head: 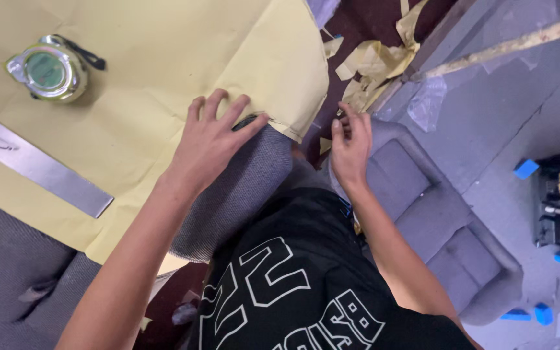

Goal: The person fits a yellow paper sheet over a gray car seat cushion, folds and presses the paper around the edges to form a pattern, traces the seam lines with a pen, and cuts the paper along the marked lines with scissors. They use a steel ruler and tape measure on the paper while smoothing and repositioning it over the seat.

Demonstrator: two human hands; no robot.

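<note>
The left hand [212,139] lies flat with its fingers spread wide, pressing the edge of the big sheet of pale yellow paper [144,84] onto the grey fabric cushion [241,188] under it, and it grips nothing. To do this well, I think that hand should push down firmly so the paper cannot slide. Just beside it, the right hand [350,146] has curled fingers pinching near the paper's corner, though I cannot tell what they hold.
</note>
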